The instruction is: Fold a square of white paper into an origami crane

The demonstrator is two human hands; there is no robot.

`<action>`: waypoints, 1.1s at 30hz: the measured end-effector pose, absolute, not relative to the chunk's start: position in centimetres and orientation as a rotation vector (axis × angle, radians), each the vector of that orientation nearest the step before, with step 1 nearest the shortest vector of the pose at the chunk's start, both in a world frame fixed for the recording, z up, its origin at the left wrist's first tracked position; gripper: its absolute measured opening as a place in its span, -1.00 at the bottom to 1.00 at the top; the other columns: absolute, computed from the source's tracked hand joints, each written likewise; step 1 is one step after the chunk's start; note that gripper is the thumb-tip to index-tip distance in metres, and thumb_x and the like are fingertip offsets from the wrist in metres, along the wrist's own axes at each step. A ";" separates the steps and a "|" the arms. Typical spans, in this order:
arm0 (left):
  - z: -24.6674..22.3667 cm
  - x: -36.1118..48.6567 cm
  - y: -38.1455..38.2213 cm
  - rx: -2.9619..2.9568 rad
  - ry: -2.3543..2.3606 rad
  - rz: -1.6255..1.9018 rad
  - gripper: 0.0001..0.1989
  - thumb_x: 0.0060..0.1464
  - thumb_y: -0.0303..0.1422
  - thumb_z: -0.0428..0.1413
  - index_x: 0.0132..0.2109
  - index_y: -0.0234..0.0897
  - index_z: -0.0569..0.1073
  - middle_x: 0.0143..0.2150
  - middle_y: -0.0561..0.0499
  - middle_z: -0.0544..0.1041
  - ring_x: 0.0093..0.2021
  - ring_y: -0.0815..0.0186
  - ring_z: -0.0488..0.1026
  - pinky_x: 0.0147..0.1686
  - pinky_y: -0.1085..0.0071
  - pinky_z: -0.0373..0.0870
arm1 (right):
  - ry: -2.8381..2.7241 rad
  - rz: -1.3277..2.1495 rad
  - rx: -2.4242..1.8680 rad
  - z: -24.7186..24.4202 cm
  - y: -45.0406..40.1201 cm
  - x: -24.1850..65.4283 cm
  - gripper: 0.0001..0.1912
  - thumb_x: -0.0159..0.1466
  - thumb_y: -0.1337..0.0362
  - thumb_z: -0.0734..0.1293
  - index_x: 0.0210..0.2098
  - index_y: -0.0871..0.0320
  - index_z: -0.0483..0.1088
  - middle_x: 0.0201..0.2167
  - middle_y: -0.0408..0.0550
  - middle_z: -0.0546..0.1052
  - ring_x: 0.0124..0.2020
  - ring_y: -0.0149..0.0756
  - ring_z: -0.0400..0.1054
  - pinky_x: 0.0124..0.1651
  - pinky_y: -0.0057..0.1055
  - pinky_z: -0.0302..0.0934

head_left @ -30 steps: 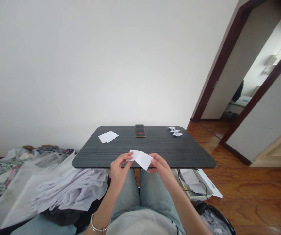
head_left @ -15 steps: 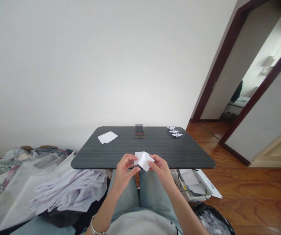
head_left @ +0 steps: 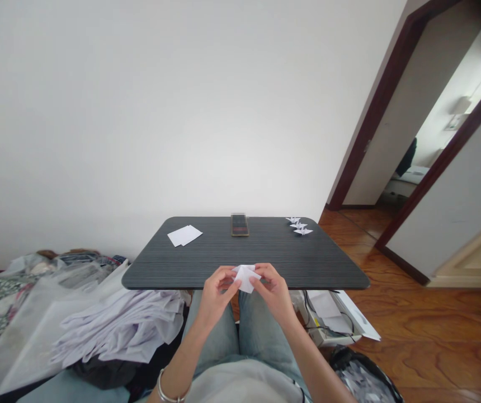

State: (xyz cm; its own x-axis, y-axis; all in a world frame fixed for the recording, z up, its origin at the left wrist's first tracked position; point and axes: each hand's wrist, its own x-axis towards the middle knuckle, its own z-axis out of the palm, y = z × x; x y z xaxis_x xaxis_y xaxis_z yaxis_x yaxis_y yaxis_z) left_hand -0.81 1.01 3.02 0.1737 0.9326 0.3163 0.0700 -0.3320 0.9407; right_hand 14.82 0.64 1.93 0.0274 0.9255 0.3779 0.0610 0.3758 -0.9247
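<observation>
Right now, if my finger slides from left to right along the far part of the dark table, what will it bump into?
white paper sheets → a phone → three small white origami cranes

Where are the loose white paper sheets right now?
In the head view, the loose white paper sheets lie on the back left of the dark table, left of the phone.

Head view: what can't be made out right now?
Folded white paper: part of it and its folds hidden by the fingers of the left hand and right hand.
Phone: face blurred.
Paper cranes: too small to read their folds.
Dark bag: cut off by the bottom edge, contents unclear.
</observation>
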 end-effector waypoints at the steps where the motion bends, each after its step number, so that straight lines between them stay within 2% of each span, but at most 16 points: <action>1: 3.0 -0.9 1.1 1.605 0.998 1.269 -0.83 0.00 -0.29 0.10 -0.32 -0.33 0.46 -0.15 -0.10 0.46 -0.25 0.28 0.44 -0.28 0.41 0.39 | -1.380 0.864 -0.988 2.0 0.6 14.8 -0.86 0.12 0.18 0.32 -0.44 0.10 0.46 -0.19 0.04 0.34 -0.20 -0.16 0.31 -0.40 -0.42 0.30; 4: 3.1 -1.0 1.2 1.610 1.063 1.249 -0.80 0.01 -0.27 0.08 -0.33 -0.33 0.49 -0.29 -0.05 0.52 -0.30 0.27 0.45 -0.33 0.44 0.37 | -1.403 0.867 -0.988 2.1 0.6 14.8 -0.86 0.13 0.20 0.31 -0.45 0.11 0.45 -0.12 0.05 0.33 -0.19 -0.18 0.32 -0.36 -0.39 0.31; 10: 2.8 -1.1 1.2 1.614 1.154 1.222 -0.79 -0.01 -0.25 0.09 -0.39 -0.34 0.46 -0.45 0.01 0.51 -0.46 0.35 0.40 -0.55 0.54 0.21 | -1.353 0.880 -0.994 1.5 1.1 14.9 -0.87 0.06 0.22 0.36 -0.47 0.16 0.39 -0.42 -0.06 0.44 -0.36 -0.25 0.34 -0.39 -0.42 0.27; 14: 2.8 -0.9 1.1 1.475 1.110 1.251 -0.81 -0.06 -0.28 0.14 -0.37 -0.31 0.34 -0.53 0.07 0.50 -0.56 0.43 0.34 -0.60 0.57 0.11 | -1.234 0.932 -0.975 1.3 1.2 14.8 -0.75 -0.03 0.23 0.43 -0.37 0.16 0.37 -0.49 -0.13 0.43 -0.45 -0.32 0.33 -0.46 -0.48 0.22; 17: 3.2 -0.9 1.1 1.391 1.071 1.233 -0.74 -0.07 -0.30 0.15 -0.22 -0.29 0.33 -0.56 0.12 0.49 -0.60 0.44 0.32 -0.60 0.57 0.12 | -1.217 1.035 -0.954 1.5 1.2 14.8 -0.74 0.06 0.14 0.37 -0.33 0.18 0.40 -0.52 -0.12 0.44 -0.49 -0.35 0.31 -0.46 -0.48 0.20; 20: 3.4 -1.1 1.0 1.414 1.056 1.191 -0.71 -0.05 -0.30 0.13 -0.15 -0.31 0.38 -0.58 0.11 0.47 -0.55 0.40 0.36 -0.56 0.54 0.16 | -1.230 1.114 -0.948 1.7 1.1 14.9 -0.71 0.11 0.07 0.31 -0.46 0.20 0.42 -0.58 -0.13 0.44 -0.53 -0.37 0.28 -0.47 -0.48 0.17; 22: 3.5 -1.2 0.9 1.453 1.053 1.167 -0.75 -0.03 -0.30 0.12 -0.20 -0.34 0.43 -0.57 0.08 0.48 -0.51 0.37 0.38 -0.52 0.52 0.18 | -1.227 1.113 -0.944 1.7 1.1 14.9 -0.71 0.09 0.08 0.33 -0.53 0.20 0.40 -0.61 -0.14 0.41 -0.55 -0.39 0.26 -0.48 -0.49 0.15; 26: 3.5 -1.2 1.0 1.524 1.070 1.159 -0.78 -0.03 -0.28 0.12 -0.30 -0.37 0.46 -0.49 0.00 0.50 -0.46 0.35 0.38 -0.49 0.51 0.17 | -1.223 1.077 -0.950 1.6 1.1 14.9 -0.73 0.09 0.11 0.34 -0.55 0.20 0.38 -0.62 -0.16 0.39 -0.57 -0.41 0.23 -0.48 -0.49 0.13; 33: 3.3 -0.6 1.3 1.570 1.083 1.184 -0.73 0.00 -0.21 0.08 -0.41 -0.38 0.45 -0.54 0.06 0.39 -0.54 0.43 0.24 -0.52 0.52 0.12 | -1.304 1.039 -0.969 1.8 0.9 14.8 -0.76 0.10 0.15 0.34 -0.54 0.21 0.38 -0.63 -0.16 0.37 -0.58 -0.42 0.20 -0.49 -0.49 0.10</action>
State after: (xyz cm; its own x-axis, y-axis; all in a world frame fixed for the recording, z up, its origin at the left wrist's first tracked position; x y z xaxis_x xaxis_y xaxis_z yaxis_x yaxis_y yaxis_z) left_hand -0.63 1.30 3.35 0.1699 0.9601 0.2223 0.1355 -0.2462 0.9597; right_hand 14.78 0.86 1.76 -0.0096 0.9635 0.2677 -0.0461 0.2670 -0.9626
